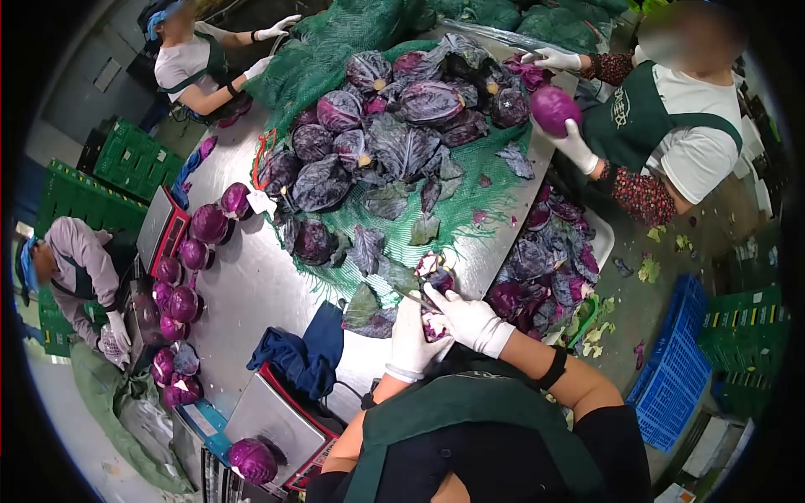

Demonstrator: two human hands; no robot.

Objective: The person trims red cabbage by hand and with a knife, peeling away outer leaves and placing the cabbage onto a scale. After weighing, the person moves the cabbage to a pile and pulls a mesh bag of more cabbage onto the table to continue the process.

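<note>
Both my hands wear white gloves and meet at the near edge of the metal table. My left hand (408,342) is closed around a red cabbage (435,326), whose pale cut base shows between my hands; much of it is hidden. My right hand (475,322) is wrapped round a knife (412,298), its handle hidden by the fingers and its thin blade pointing left above the cabbage. Just beyond the hands sits another cabbage (431,265) with a whitish cut stem. Loose dark outer leaves (364,307) lie to the left of it.
A heap of cabbages (369,159) rests on green netting (478,214). Trimmed cabbages (210,224) line the table's left side. A scale (272,427) stands near left, a leaf-filled bin (602,243) at right. Co-workers stand around; one holds a peeled cabbage (555,111).
</note>
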